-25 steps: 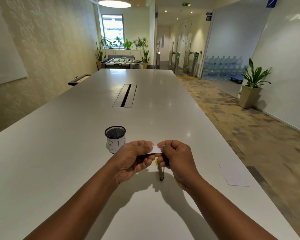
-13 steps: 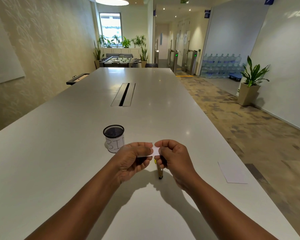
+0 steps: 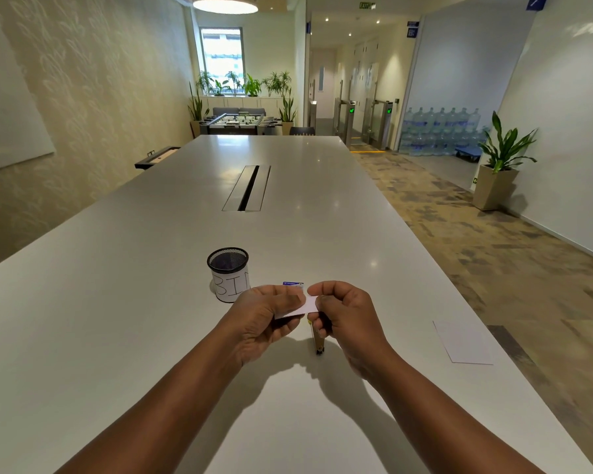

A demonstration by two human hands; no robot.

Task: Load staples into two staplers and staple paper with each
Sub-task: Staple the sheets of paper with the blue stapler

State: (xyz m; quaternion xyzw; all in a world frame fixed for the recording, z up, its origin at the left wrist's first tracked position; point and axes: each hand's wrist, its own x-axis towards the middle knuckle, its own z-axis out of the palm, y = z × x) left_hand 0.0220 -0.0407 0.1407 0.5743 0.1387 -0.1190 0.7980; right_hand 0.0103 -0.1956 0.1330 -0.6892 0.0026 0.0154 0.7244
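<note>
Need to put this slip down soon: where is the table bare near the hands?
Bare table left of the mesh cup, and between the right hand and the paper sheet. Crowded between the hands: slip, stapler, small box.

Small white paper slip (image 3: 302, 306) held above a possibly yellow stapler (image 3: 318, 341).

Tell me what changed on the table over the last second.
Hardly anything. Both hands, left hand and right hand, still pinch the small paper slip above the stapler. A blue-and-white box now peeks out behind them. The mesh bin and loose sheet stayed put.
</note>
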